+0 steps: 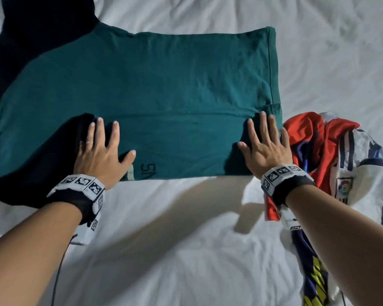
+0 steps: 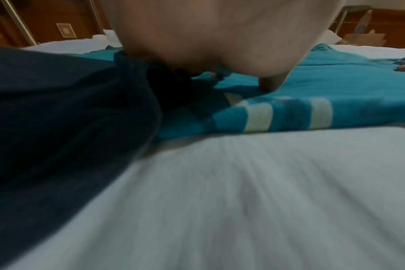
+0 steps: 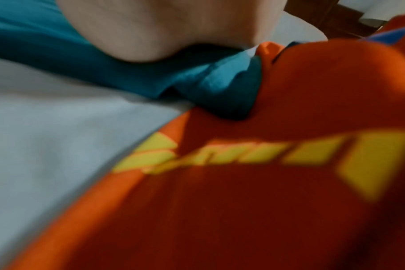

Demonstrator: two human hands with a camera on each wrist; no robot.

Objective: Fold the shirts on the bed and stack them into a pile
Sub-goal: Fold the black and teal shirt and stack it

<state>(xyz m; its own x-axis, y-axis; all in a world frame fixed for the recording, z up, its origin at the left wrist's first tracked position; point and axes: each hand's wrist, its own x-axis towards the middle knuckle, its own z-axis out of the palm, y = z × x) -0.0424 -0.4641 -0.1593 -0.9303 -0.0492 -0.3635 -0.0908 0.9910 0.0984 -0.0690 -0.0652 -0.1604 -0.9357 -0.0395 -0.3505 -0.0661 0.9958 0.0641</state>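
Both hands lie flat with fingers spread, gripping nothing: the left hand (image 1: 100,151) and right hand (image 1: 263,146) press the near folded band of the teal shirt (image 1: 153,85), which stretches between and beyond them on the bed (image 1: 186,250). Its fold appears partly made; further folds remain. A dark shirt (image 1: 31,29) lies under and beside the left hand, seemingly unfolded. Just beside the right hand, an orange shirt (image 1: 307,138) and a white jersey (image 1: 363,173) lie crumpled, unfolded. No pile shows. White rumpled sheet; wooden furniture (image 2: 46,18) behind.
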